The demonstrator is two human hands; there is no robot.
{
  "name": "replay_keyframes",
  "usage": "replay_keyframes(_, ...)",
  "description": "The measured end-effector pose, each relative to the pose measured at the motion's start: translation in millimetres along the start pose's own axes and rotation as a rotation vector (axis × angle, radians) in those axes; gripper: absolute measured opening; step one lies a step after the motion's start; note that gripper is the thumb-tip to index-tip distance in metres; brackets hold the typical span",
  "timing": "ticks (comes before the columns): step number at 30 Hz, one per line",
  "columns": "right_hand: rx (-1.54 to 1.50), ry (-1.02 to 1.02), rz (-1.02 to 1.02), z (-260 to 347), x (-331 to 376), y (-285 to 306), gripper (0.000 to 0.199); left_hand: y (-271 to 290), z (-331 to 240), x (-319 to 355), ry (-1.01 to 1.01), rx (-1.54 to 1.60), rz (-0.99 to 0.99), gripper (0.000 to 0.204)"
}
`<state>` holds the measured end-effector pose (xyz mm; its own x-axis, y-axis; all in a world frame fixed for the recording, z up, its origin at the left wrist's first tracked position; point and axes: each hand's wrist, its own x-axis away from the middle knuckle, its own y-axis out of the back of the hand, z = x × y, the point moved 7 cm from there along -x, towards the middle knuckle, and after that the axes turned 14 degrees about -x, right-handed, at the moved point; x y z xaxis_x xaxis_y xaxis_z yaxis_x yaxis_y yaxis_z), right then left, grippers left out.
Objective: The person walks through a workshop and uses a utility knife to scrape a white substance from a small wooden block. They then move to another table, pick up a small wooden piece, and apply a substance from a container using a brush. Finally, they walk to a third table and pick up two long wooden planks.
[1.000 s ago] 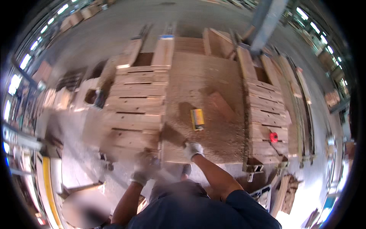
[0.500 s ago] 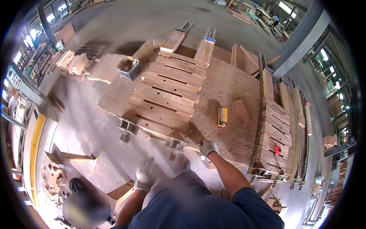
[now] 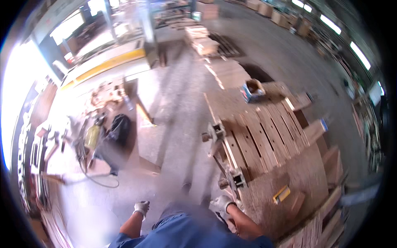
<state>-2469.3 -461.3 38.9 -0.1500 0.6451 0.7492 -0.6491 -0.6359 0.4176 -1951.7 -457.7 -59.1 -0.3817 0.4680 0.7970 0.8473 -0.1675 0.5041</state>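
My left hand (image 3: 142, 208), in a pale work glove, hangs over the floor at the lower middle. Its fingers look curled in, and nothing shows in them. My right hand (image 3: 223, 203), gloved too, is beside the near edge of the wide board (image 3: 264, 198), below a metal clamp end (image 3: 236, 178). Blur hides how its fingers are set. Slotted wooden planks (image 3: 264, 138) lie side by side in clamps on my right. On the board rest a yellow box (image 3: 281, 194) and a loose wood piece (image 3: 296, 205).
An open container (image 3: 253, 90) stands at the board's far corner. To the left, a dark bag-like bundle (image 3: 120, 128), a cable (image 3: 101, 185) and stacked wood pieces (image 3: 108, 94) lie about. A yellow-edged bench (image 3: 107, 68) is farther off. Another clamped plank group (image 3: 308, 235) sits at the lower right.
My view has swung left, so the planks now appear farther right and turned. My left hand has moved out from my leg, over the floor. My right hand stays near the board's edge.
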Motion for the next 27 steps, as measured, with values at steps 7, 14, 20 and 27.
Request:
replay_keyframes(7,0.12,0.017,0.071,11,-13,-6,0.054,-40,198,96,0.247,-0.036,-0.266,0.031)
replay_keyframes(14,0.307,0.109,0.217,46,-37,-54,0.053,-26,198,183,0.174,-0.106,-0.307,0.041)
replay_keyframes(20,0.419,0.227,0.114,95,-70,-88,0.051,8,200,171,0.221,-0.03,-0.353,0.031)
replay_keyframes(27,0.504,0.361,0.244,290,-47,-149,0.049,55,257,126,0.104,-0.249,-0.318,0.027)
